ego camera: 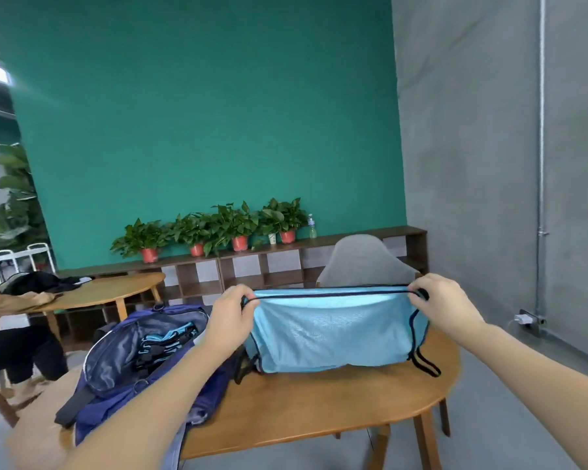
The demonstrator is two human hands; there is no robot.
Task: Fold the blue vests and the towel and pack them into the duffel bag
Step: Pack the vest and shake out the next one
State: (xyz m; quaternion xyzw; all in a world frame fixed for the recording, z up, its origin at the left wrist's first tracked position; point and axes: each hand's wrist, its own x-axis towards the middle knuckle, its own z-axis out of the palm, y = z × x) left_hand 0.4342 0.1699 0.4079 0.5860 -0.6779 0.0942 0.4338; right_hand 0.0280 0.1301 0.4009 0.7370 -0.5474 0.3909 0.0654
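Blue vest [330,330] btwn hands, duffel bag [140,361] just left.

Two hands, the left hand [230,315] and the right hand [438,305], hold one light blue vest [330,330]. One dark blue duffel bag [143,364] sits open. There are two wooden tables, the near table [319,412] and the far table [116,290]. Four red plant pots [240,243] stand on one long shelf [353,237], with one bottle [312,226] and one grey chair [364,262].

Two bare forearms enter from about 7 and 4 o'clock. The left hand [230,318] and the right hand [443,305] wear no gloves, rings or watch. No sleeve is visible on the arms.
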